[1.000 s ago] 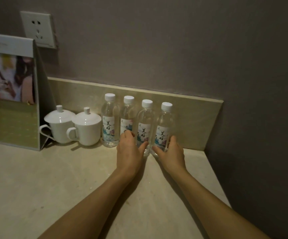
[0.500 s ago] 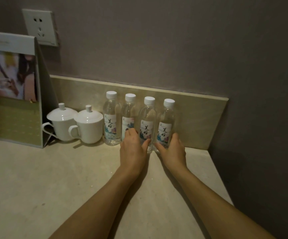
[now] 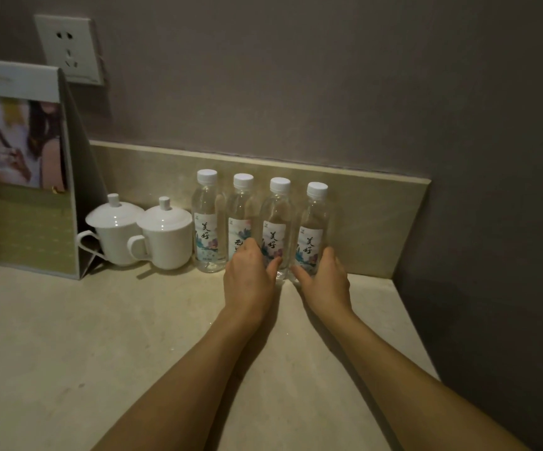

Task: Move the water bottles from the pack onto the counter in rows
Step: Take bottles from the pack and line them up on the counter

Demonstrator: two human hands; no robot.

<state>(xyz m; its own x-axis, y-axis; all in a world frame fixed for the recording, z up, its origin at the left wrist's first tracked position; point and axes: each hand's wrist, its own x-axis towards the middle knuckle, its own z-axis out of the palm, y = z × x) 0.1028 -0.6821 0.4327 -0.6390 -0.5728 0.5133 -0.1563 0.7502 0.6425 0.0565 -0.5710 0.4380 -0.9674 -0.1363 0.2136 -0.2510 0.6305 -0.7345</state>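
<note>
Holding: your left hand [image 3: 248, 278] wraps the lower part of the second bottle [image 3: 241, 219] from the left, fingers closed round it, thumb reaching toward the third bottle [image 3: 276, 229].
Right hand: your right hand [image 3: 324, 279] grips the base of the fourth bottle [image 3: 312, 236], fingers closed on it, thumb pointing left.
Bottles: four stand upright in one row along the back edge of the counter [image 3: 68, 353], against the low stone upstand [image 3: 371, 222]; the first bottle [image 3: 205, 222] stands free of both hands, and neighbours stand just beside each other or touching, you cannot tell which.
Left of the row: two white lidded cups [image 3: 162, 236] sit just beside the first bottle, then a folded card stand [image 3: 26, 177] further toward the back left corner.
Right of the row: a bare stretch of counter runs from the fourth bottle to the back right corner, where the side wall [image 3: 491, 255] closes it off.
Front room: open counter lies in front of the row, crossed only by your forearms, widest toward the left front.
Right edge: it slants toward you, close beside your right forearm.
Wall: a socket [image 3: 68, 48] sits above the card stand.
</note>
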